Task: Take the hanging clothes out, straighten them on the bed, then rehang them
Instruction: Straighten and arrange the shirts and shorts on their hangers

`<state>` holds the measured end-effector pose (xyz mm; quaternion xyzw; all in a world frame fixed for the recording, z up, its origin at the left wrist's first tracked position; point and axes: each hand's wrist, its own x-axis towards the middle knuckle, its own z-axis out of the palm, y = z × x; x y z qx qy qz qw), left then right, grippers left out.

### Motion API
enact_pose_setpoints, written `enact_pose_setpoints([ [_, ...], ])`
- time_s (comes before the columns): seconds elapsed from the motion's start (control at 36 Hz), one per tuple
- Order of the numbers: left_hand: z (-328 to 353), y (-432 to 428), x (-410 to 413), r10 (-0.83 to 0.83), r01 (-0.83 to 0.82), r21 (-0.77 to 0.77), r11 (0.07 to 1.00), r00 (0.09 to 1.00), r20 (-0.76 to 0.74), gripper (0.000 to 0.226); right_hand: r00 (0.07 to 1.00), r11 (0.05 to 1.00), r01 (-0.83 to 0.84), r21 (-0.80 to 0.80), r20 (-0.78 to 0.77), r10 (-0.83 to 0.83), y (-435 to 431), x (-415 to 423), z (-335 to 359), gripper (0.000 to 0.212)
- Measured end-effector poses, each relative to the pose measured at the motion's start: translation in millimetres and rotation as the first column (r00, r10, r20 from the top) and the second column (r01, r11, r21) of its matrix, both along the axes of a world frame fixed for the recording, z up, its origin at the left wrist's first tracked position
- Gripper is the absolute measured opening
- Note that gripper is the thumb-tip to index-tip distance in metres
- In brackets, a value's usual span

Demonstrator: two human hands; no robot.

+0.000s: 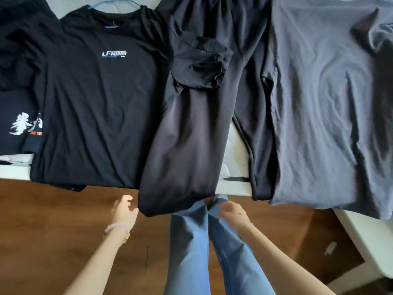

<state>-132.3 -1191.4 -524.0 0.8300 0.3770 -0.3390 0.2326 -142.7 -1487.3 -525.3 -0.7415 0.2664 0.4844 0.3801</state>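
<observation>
Standing at bed (236,150) edge, both hands low over floor (53,220). Left hand (124,211): fingers apart, relaxed, just beside left corner of trouser hem. Right hand (230,210): fingers loosely curled, nothing held, near hem's right corner. Trousers (187,135) lie ahead, between hands: long axis near-to-far, hem hanging off bed edge toward person, waist far. Left hand nearer hem. Likely step: straightening trousers. Farther left, black tee (95,103) on hanger (112,27); right, grey tee (323,103).

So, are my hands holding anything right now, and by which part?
Nothing visibly: left hand and right hand hover open beside the hanging hem of the black fabric trousers.
</observation>
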Motion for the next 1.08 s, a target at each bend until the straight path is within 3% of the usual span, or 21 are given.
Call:
enact_pose_setpoints([
  [0.06,-2,-15,3,-0.069,0.059,0.105,0.993,0.994,0.09,0.035,0.994,0.993,0.108,-0.037,-0.001,-0.108,-10,0,3,0.028],
  [0.11,1,-41,9,-0.128,0.111,0.09,0.99,0.969,0.212,0.032,0.976,0.973,0.217,-0.081,0.053,-0.213,-27,1,4,0.024],
  [0.19,2,-91,20,-0.217,0.263,-0.08,0.961,0.904,0.367,0.026,0.917,0.907,0.391,-0.16,0.16,-0.367,-52,9,13,0.02],
  [0.31,-1,-167,35,-0.349,0.452,-0.331,0.828,0.878,0.327,0.023,0.87,0.86,0.461,-0.219,0.304,-0.389,-92,23,18,0.021],
  [0.44,-8,-247,50,-0.202,0.223,-0.547,0.807,0.974,0.099,0.037,0.863,0.839,0.471,-0.272,0.338,-0.374,-134,25,12,0.022],
  [0.56,-20,-289,55,-0.035,0.025,-0.568,0.823,0.999,-0.007,0.044,0.879,0.868,0.433,-0.243,0.329,-0.346,-158,26,5,0.024],
  [0.67,-21,-322,53,0.016,-0.047,-0.563,0.825,0.998,-0.061,0.066,0.913,0.928,0.343,-0.143,0.284,-0.293,-174,26,2,0.025],
  [0.78,-19,-339,47,0.05,-0.058,-0.513,0.857,0.998,-0.03,0.04,0.939,0.962,0.259,-0.088,0.255,-0.23,-187,27,1,0.023],
  [0.89,-25,-325,35,0.127,-0.082,-0.43,0.899,0.989,0.077,0.028,0.967,0.98,0.185,-0.074,0.192,-0.168,-196,32,-2,0.022],
  [1.0,-24,-308,30,0.187,-0.108,-0.425,0.899,0.971,0.147,0.028,0.974,0.989,0.132,-0.065,0.194,-0.117,-197,38,-5,0.021],
  [1.08,-28,-304,32,0.113,-0.055,-0.405,0.912,0.986,0.121,0.034,0.967,0.989,0.113,-0.094,0.238,-0.088,-195,46,-7,0.025],
])
